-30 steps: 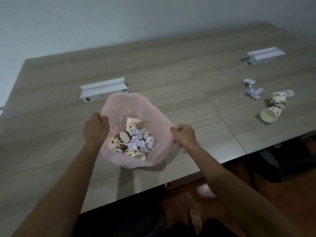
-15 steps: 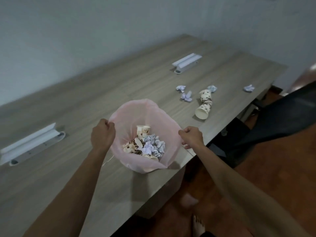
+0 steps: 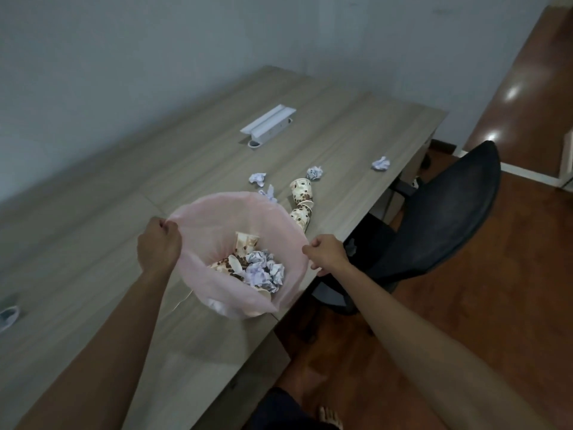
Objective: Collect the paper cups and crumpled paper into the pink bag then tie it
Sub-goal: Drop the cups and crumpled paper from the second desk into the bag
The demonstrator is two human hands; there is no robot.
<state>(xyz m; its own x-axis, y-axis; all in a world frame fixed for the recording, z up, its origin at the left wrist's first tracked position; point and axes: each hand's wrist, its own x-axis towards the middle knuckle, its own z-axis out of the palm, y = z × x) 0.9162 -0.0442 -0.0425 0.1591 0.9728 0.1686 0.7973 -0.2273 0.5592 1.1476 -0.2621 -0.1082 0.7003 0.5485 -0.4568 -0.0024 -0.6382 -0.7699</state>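
Your left hand (image 3: 158, 243) and right hand (image 3: 325, 254) each pinch the rim of the thin, translucent pink plastic bag (image 3: 217, 212), holding it wide open over the wood-grain table (image 3: 93, 243) edge; inside lie brown-spotted paper cups (image 3: 245, 243) and crumpled white paper (image 3: 263, 270). More spotted cups (image 3: 301, 198) and paper balls (image 3: 257, 178) sit just beyond it.

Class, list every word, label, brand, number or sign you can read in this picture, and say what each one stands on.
None can be read.
paper cups: only a brown spotted pattern, no lettering.
pink bag: plain.
crumpled paper: any marks too small to read.
white cable box: no label visible.
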